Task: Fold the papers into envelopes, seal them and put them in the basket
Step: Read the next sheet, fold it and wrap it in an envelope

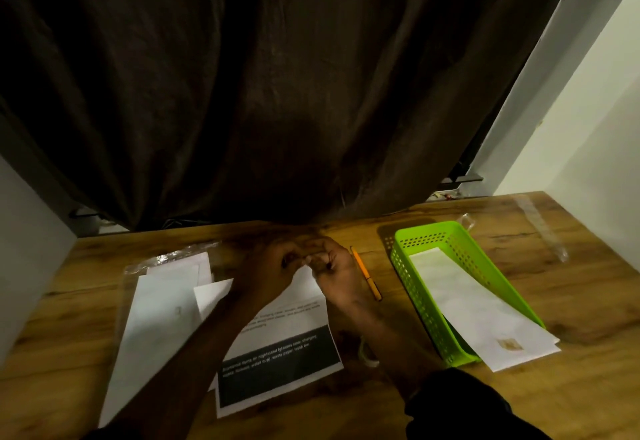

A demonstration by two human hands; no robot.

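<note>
Fingers (294, 261) of left hand (273, 275) and right hand (334, 271) are curled narrow; the far edge of the white paper sheet with a black printed band (277, 363) is pinched between them. Sheet is laid flat on the brown wooden table (571, 387). Slim orange pencil (366, 275) is set just beside right hand. Green perforated plastic basket (410, 287) is placed to the right, one white folded envelope (478, 311) lodged in it, near end overhanging the rim. Stack of white papers (152, 318) is seen left.
</note>
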